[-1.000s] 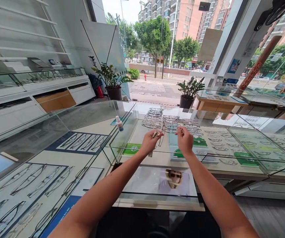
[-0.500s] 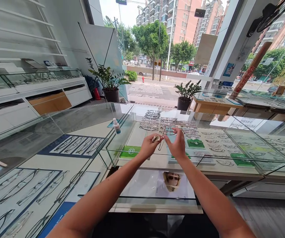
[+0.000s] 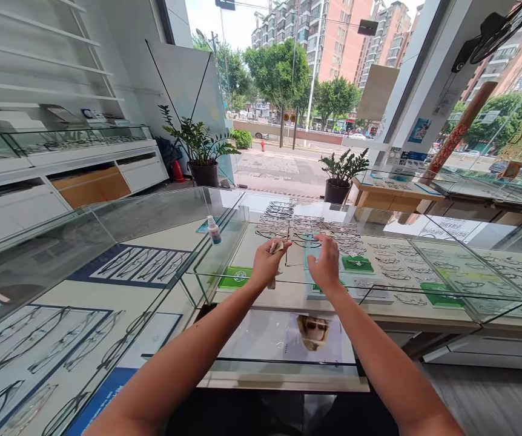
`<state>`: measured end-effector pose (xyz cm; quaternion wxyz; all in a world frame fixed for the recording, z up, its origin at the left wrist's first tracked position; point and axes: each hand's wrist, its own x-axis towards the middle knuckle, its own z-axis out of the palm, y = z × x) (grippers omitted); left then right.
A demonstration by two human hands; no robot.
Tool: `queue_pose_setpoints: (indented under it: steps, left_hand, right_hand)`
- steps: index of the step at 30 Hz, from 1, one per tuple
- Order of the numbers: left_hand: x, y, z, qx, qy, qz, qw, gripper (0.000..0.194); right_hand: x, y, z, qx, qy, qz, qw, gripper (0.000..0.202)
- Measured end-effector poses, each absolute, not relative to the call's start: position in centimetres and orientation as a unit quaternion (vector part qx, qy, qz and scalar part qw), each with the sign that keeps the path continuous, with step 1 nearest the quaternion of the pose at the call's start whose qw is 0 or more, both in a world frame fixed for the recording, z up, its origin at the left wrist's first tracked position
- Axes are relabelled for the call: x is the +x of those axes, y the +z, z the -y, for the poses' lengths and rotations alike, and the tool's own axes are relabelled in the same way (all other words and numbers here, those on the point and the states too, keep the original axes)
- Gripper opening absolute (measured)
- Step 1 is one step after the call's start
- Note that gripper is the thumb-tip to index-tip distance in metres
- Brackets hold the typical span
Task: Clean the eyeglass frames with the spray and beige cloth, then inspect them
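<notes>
My left hand is closed on a crumpled light cloth and a thin-framed pair of glasses, which hangs at its fingertips. To the right, my right hand is apart from that pair, its fingers spread and nothing visible in them. Both hands are above the glass display counter. Beyond them, several rows of glasses sit on the counter.
A small white spray bottle stands on the glass at the left. Green cases and more glasses lie to the right. Framed trays of glasses fill the left case. Potted plants stand behind the counter.
My right hand has let go of the glasses and moved slightly right. My left hand has shifted a little left with the glasses and cloth.
</notes>
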<state>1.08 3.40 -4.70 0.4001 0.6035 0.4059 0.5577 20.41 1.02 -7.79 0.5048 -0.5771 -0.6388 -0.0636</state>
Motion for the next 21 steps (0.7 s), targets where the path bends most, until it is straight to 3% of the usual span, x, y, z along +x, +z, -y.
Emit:
queue_pose_setpoints:
  steps: [6,11,16,21]
  left_hand:
    - [0.8,-4.2,-3.3,0.589,0.573,-0.410,0.397,0.049]
    - [1.1,-4.6,-3.2,0.627,0.556,-0.374,0.398,0.041]
    - [1.3,-4.9,-3.5,0.651,0.563,-0.328,0.391,0.031]
    - [1.1,-4.6,-3.5,0.667,0.538,-0.324,0.401,0.034]
  right_hand:
    - [20.0,-7.8,-0.8,-0.586,-0.035,0.659,0.470,0.048]
    - [19.0,-6.5,0.5,-0.513,0.001,0.707,0.486,0.034]
    - [18.3,-6.2,0.9,-0.453,0.053,0.746,0.485,0.034]
    - [18.3,-7.0,0.4,-0.449,0.076,0.740,0.494,0.033]
